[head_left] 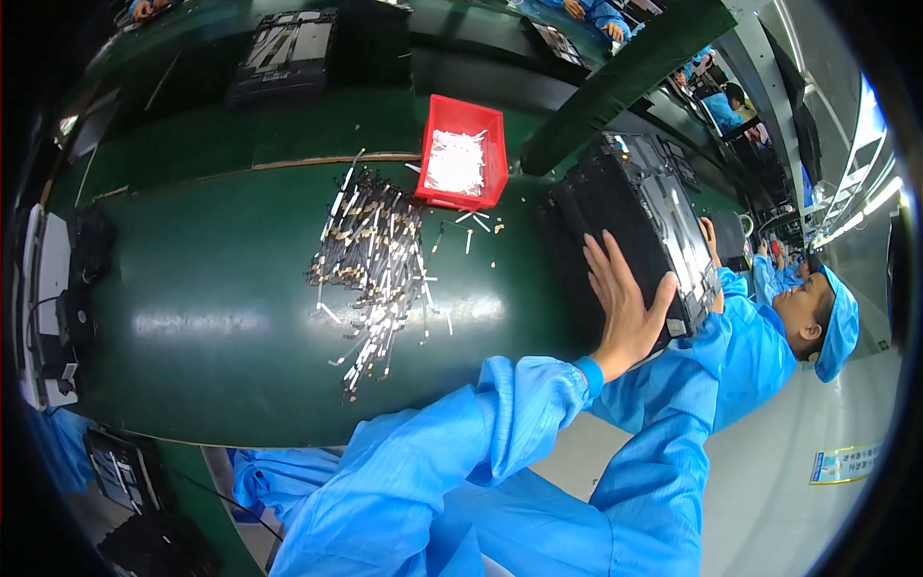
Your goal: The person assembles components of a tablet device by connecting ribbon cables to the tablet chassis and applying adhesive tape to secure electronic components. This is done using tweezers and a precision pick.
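The left hand [625,313] lies spread wide on a stack of black panels [630,216], fingers fanned over its dark side and thumb out by the edge of the upper panel, which has pale metal strips on it. The palm seems laid flat, pressing or steadying, with nothing pinched. The right sleeve [663,471] reaches toward the stack's far side; bits of skin show there, but I cannot tell whose they are, nor how the right hand is set. The stack stands at the right of the green table [221,260], beside a green post [625,87].

The step in hand looks like shifting or steadying this stack. The next move would seem to call for a firm hold on both sides, the panels kept together as one lot, clear of the post.

Left of the stack, a red bin [471,116] holds white strips [455,162]; a few more lie loose just below it. Farther left is a heap of thin black-and-white strips [375,236], spilling toward the table's near edge. Beyond the stack, on the right, sits a co-worker [750,365] in blue.
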The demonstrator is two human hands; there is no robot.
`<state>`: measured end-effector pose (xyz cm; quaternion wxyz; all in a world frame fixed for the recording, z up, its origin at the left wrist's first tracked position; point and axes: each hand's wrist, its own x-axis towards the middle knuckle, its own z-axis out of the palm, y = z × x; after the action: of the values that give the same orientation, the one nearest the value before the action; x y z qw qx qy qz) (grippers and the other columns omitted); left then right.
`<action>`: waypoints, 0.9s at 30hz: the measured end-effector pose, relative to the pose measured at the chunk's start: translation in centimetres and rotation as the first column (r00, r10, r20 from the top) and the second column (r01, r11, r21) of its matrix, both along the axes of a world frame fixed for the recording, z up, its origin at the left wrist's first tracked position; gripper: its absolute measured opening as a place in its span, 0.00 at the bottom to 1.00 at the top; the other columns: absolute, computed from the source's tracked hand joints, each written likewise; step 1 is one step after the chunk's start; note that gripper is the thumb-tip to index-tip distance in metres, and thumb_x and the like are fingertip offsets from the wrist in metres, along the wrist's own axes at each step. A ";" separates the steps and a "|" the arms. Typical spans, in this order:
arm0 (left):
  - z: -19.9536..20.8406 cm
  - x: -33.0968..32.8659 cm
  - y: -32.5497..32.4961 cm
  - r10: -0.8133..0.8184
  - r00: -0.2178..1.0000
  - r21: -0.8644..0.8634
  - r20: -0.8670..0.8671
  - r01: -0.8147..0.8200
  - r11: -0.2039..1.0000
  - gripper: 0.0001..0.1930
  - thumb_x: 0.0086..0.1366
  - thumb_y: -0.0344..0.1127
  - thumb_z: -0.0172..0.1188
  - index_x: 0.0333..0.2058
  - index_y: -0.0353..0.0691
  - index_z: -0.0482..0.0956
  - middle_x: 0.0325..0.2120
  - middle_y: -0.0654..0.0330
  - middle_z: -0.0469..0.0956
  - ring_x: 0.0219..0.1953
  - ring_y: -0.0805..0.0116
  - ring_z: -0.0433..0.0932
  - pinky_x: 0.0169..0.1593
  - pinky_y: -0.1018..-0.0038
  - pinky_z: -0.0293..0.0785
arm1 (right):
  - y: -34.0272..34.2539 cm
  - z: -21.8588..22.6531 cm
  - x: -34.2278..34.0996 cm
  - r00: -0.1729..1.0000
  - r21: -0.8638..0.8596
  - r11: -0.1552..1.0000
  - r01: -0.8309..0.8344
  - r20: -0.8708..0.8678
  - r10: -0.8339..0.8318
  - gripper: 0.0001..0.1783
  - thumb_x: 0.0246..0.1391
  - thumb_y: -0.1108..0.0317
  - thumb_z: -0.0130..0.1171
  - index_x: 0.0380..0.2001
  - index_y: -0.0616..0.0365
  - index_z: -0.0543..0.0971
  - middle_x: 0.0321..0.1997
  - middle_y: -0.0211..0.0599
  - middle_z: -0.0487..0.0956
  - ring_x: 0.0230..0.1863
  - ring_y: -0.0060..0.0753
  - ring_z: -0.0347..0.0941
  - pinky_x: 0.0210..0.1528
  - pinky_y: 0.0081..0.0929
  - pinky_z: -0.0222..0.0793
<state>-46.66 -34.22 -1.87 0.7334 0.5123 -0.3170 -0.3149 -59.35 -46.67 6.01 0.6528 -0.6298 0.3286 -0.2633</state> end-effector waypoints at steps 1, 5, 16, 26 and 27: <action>0.1 0.0 -0.1 -0.010 1.000 0.018 0.008 0.010 1.000 0.51 0.62 0.63 0.46 0.64 0.35 0.26 0.64 0.36 0.22 0.66 0.37 0.23 0.64 0.43 0.27 | 0.5 0.6 0.7 1.000 -0.011 1.000 -0.016 -0.018 0.016 0.26 0.65 0.58 0.39 0.58 0.68 0.62 0.61 0.45 0.65 0.61 0.37 0.61 0.64 0.30 0.53; 0.1 0.8 0.8 0.040 0.999 -0.016 -0.022 -0.040 0.999 0.51 0.61 0.62 0.48 0.65 0.35 0.27 0.64 0.36 0.23 0.67 0.38 0.24 0.64 0.44 0.29 | 3.3 2.1 4.4 0.991 -0.035 0.994 -0.104 -0.090 0.101 0.27 0.65 0.58 0.39 0.59 0.68 0.61 0.62 0.45 0.64 0.62 0.37 0.59 0.64 0.29 0.51; 7.7 11.3 13.8 -0.065 0.989 -0.186 0.130 0.089 0.978 0.44 0.64 0.55 0.45 0.66 0.34 0.34 0.66 0.39 0.29 0.68 0.41 0.28 0.66 0.52 0.29 | 15.1 -0.5 19.3 0.921 0.039 0.924 -0.381 -0.066 0.383 0.29 0.65 0.56 0.39 0.61 0.69 0.59 0.65 0.46 0.61 0.65 0.36 0.55 0.66 0.28 0.47; 0.0 22.3 31.8 0.018 0.981 -0.146 -0.191 -0.047 0.988 0.41 0.65 0.54 0.43 0.65 0.31 0.39 0.65 0.43 0.37 0.67 0.50 0.38 0.66 0.60 0.35 | 29.6 -2.2 25.7 0.980 0.058 0.982 -0.180 0.097 0.174 0.31 0.65 0.55 0.39 0.62 0.69 0.56 0.67 0.47 0.58 0.68 0.35 0.51 0.67 0.26 0.43; -1.4 23.5 33.4 0.026 0.983 -0.104 -0.181 -0.045 0.994 0.40 0.66 0.54 0.43 0.64 0.31 0.40 0.65 0.43 0.38 0.66 0.51 0.40 0.66 0.61 0.37 | 30.3 -4.0 27.3 0.970 0.111 0.967 -0.228 0.113 0.215 0.31 0.66 0.55 0.38 0.63 0.68 0.55 0.70 0.45 0.51 0.71 0.34 0.43 0.69 0.25 0.37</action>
<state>-23.13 -0.84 -3.31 0.7911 0.4471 -0.2572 -0.3289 -32.03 -16.33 2.01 0.7313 -0.6072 0.2387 -0.1990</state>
